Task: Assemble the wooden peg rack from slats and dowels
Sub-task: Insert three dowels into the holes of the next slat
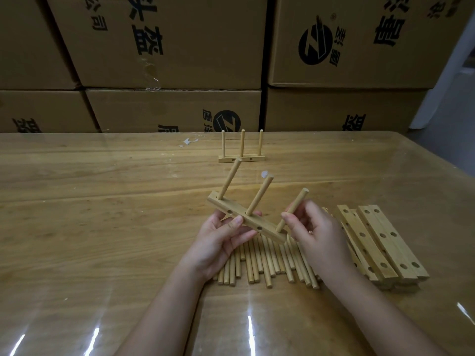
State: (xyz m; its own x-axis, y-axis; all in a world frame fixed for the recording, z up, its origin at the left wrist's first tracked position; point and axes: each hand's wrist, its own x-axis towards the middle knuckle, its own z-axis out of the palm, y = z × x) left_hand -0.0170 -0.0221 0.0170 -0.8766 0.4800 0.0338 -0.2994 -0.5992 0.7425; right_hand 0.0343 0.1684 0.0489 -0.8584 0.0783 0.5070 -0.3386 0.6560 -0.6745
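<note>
Above the loose dowels (264, 263), the left hand (221, 240) is gripping the slat (246, 220) while the right hand (316, 232) is pinching the third dowel (293, 209), which, entering tilted, could jam.

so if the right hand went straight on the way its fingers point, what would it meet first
Past the dowel the right hand pinches, probably the middle dowel in the slat; depth is unclear.

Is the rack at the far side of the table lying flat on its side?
No, the far rack stands on its slat, its three dowels pointing up.
</note>
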